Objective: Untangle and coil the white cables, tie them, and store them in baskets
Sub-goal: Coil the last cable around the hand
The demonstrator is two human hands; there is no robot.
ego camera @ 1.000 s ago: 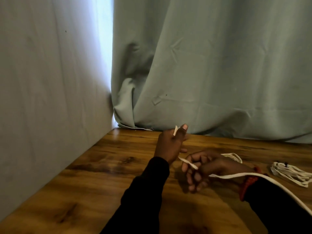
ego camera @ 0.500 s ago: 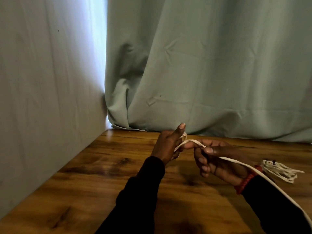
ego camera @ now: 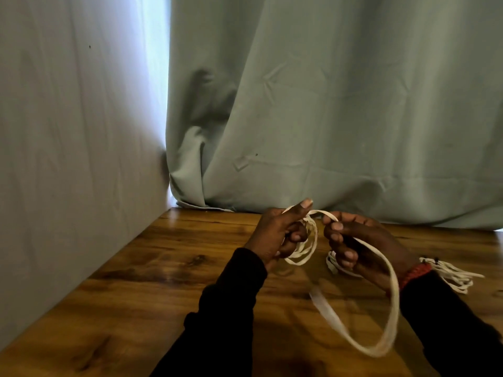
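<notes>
Since the earlier frames, several loops of the white cable (ego camera: 304,250) have gathered on the left hand (ego camera: 275,235), where only the cable's end was pinched before, and the right hand (ego camera: 353,240) has come up close beside it. The left hand now holds the small coil, which hangs below its curled fingers, its forefinger stretched up; the right hand pinches the running length near the coil, and the slack swings down in a blurred loop over the worktop (ego camera: 163,268) towards the camera. To coil well, I judge each new turn should match the hanging loops in size, with the right hand feeding flat, untwisted cable. A second bundle of white cable (ego camera: 333,265) lies on the worktop just under the right hand, and another bundle (ego camera: 457,276) shows beyond the right wrist; the swinging slack could snag either. A grey curtain (ego camera: 326,104) hangs behind. No basket is in view.
</notes>
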